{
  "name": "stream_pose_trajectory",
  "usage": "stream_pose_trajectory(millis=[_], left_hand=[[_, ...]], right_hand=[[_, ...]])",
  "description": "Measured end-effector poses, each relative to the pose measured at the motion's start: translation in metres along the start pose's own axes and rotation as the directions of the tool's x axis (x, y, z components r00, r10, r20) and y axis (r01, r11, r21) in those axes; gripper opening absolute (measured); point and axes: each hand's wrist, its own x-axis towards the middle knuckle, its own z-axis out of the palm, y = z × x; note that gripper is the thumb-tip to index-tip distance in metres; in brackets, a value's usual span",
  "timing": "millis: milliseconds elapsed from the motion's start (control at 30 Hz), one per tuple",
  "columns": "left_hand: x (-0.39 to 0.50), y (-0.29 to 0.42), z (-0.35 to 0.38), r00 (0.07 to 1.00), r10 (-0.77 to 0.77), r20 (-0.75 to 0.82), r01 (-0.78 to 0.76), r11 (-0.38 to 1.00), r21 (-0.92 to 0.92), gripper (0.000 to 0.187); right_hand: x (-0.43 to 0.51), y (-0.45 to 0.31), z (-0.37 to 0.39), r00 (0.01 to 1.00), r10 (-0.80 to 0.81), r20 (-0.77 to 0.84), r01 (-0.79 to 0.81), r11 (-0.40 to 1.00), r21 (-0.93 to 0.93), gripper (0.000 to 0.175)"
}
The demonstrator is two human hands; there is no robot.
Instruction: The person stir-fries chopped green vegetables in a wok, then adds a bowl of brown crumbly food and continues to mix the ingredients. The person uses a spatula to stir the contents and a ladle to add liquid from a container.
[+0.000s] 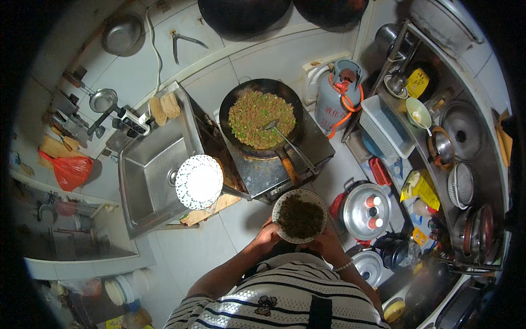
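Note:
Both of my hands hold a white bowl (278, 230) close in front of my body. It is filled with a dark, finely chopped food (301, 216). My left hand (267, 235) grips the bowl's left side, the thumb near its rim. At the lower right side is my right hand (326, 243), its fingers mostly hidden beneath the bowl. Beyond the bowl, a black wok (230, 142) sits on the stove (263, 177). Inside it lies a brown minced mixture with green pieces (259, 115). A metal spatula (294, 146) rests in the wok, its handle leaning over the rim beside the wok's wooden handle (287, 164).
A white patterned plate (199, 182) stands at the edge of the steel sink (154, 172). A gas cylinder (333, 98) with an orange hose stands right of the stove. Lidded pots (367, 210) and a metal shelf (437, 164) of kitchenware line the right side.

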Motion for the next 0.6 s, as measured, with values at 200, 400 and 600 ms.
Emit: stream_pose_trajectory(millis=[200,400,600], left_hand=[[-0.013,0.002,0.002,0.984,-0.175,-0.045,0.134,0.873,-0.469,0.05],[-0.016,-0.002,-0.029,0.976,-0.191,-0.103,0.105,0.831,-0.546,0.051],[-0.01,0.018,-0.042,0.965,-0.164,-0.204,0.062,0.9,-0.431,0.058]], right_hand=[[-0.006,-0.018,0.005,0.995,0.098,0.036,-0.095,0.993,-0.065,0.054],[-0.021,0.012,-0.05,0.962,0.127,-0.241,-0.125,0.992,0.021,0.039],[-0.03,0.055,-0.102,0.875,0.064,-0.48,-0.033,0.997,0.073,0.01]])
